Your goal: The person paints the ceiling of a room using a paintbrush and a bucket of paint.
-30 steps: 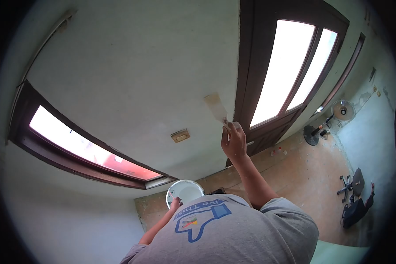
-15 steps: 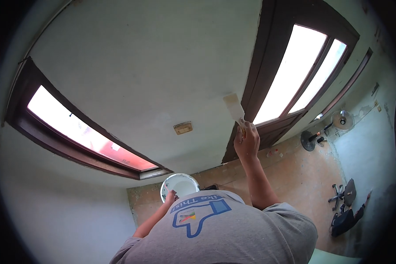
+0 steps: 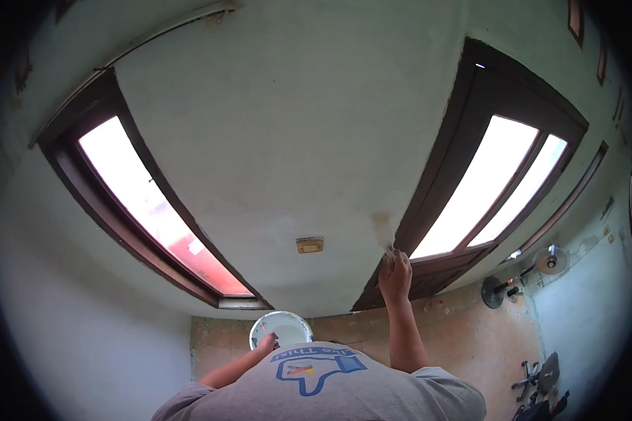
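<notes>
The person's right hand [image 3: 395,272] gripped a flat paintbrush [image 3: 382,228], its tan bristles pointing up along the pale wall [image 3: 281,154], just left of the dark wooden door frame [image 3: 465,119]; whether they touched could not be told. The left hand [image 3: 267,342] was at the near rim of a white bucket [image 3: 295,323], its grip too small to make out. A switch plate [image 3: 310,245] sat on the wall between the door and a dark-framed window [image 3: 130,168]. A grey T-shirt [image 3: 400,398] with a blue thumb print filled the bottom. Rightward, a standing fan [image 3: 551,260] and an office chair [image 3: 548,374] stood on the tan floor [image 3: 463,344].
</notes>
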